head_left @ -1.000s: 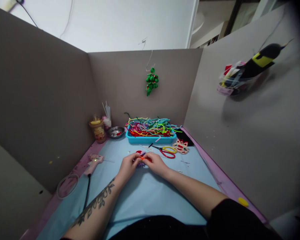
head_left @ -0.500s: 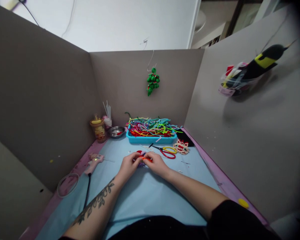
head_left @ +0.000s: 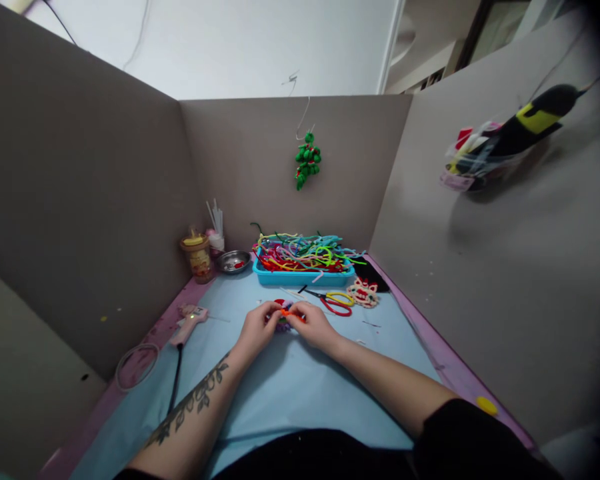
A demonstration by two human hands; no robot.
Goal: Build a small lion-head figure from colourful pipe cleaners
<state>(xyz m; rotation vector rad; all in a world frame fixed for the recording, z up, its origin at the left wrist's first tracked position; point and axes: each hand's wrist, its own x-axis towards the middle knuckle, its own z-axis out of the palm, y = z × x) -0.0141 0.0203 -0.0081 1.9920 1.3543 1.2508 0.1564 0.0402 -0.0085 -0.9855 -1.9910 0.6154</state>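
Between my two hands is a small orange piece of pipe cleaner (head_left: pixel 285 313), pinched at fingertip level. My left hand (head_left: pixel 259 327) closes thumb and forefinger on its left end. From the other side, my right hand (head_left: pixel 313 325) is closed on it too, fingers curled inward. Just beneath and behind the fingers lies a round purple and red fuzzy piece (head_left: pixel 280 326), mostly covered by the hands. Red-and-yellow-handled scissors (head_left: pixel 337 302) rest beyond my right hand, beside a cream and red pipe-cleaner figure (head_left: pixel 363 292).
A blue tray (head_left: pixel 305 279) heaped with coloured pipe cleaners stands at the back. A pink glue gun (head_left: pixel 190 325) lies left, with a metal bowl (head_left: pixel 233 261) and brown cup (head_left: pixel 198 259) behind it. Grey panels surround the table; a green ornament (head_left: pixel 308 161) hangs ahead.
Both hands stay nearly in place, with the orange piece turned slightly between the fingertips. The whole view has shifted a little.
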